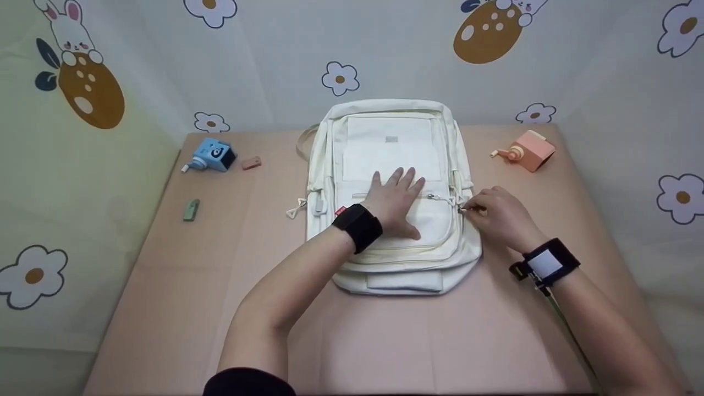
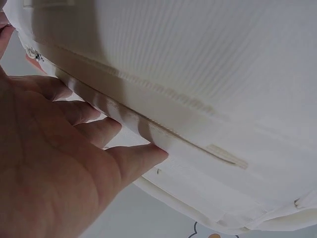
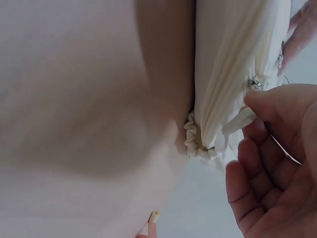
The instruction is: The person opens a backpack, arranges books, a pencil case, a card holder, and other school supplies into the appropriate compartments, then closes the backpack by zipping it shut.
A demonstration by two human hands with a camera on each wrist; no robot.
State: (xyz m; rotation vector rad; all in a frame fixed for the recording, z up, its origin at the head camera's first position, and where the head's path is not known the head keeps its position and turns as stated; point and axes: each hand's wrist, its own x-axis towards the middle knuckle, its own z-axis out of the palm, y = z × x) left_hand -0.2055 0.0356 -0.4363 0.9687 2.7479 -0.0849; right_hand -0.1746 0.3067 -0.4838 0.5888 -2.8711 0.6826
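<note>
A cream-white backpack (image 1: 390,157) lies on its back on the table, its front pockets facing up. My left hand (image 1: 395,206) rests on the front pocket with its fingers spread. In the left wrist view those fingers lie across a zipper seam (image 2: 133,111). At the backpack's right side, my right hand (image 1: 501,217) pinches a small zipper pull (image 1: 461,209) between thumb and forefinger. The right wrist view shows the metal zipper slider (image 3: 255,83) at the thumb tip and a pale strap (image 3: 240,120) by the fingers. Beside them is the gathered elastic edge (image 3: 190,136) of a side pocket.
A blue crank pencil sharpener (image 1: 212,154), a small pink eraser-like block (image 1: 252,163) and a green one (image 1: 191,210) lie left on the table (image 1: 264,308). Back right stands a pink crank sharpener (image 1: 533,149). Patterned curtains (image 1: 286,60) surround the table's back and sides.
</note>
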